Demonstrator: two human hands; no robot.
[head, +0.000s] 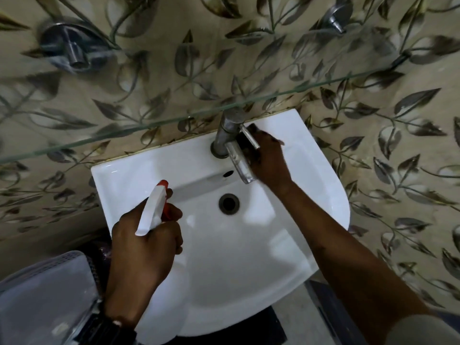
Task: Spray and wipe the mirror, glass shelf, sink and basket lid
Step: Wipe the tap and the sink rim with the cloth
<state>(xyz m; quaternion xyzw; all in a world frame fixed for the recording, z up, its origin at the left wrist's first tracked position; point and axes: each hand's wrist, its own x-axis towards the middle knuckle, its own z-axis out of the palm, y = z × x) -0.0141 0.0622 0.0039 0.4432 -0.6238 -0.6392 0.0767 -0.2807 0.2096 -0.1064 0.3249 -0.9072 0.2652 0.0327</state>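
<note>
At the far left one basket lid (47,290) showed, pale grey plastic with a perforated edge, cut off by the bottom and left borders so its full shape could not be made out. Above it, on the wall (373,150) of beige tiles printed with grey-brown leaves, one round chrome bracket (72,48) held the glass shelf (174,122); a second bracket (336,17) sat at the upper right, both blurred. The shelf was a single clear pane, seen mostly as a greenish edge running slantwise across the view, its left end leaving the frame.

One left hand (146,242), with a dark watch (109,329) at the wrist, was clenched around one spray bottle (154,210); only the white head with its red nozzle and trigger showed, the body hidden inside the fist. It hovered over the left part of the one sink (249,257), a glossy white ceramic basin with a rounded front, a dark round drain (229,204) and a small overflow hole (227,173).

At the back rim stood one dull metal tap (227,135) with a long lever and spout. Just beside it, the right hand (268,158) pressed a dark cloth (249,140) against the sink's rim behind the tap; the cloth was largely hidden by the tap and fingers, so its material was unclear. The right forearm ran off the lower right corner, a pale sleeve (423,329) just visible
</note>
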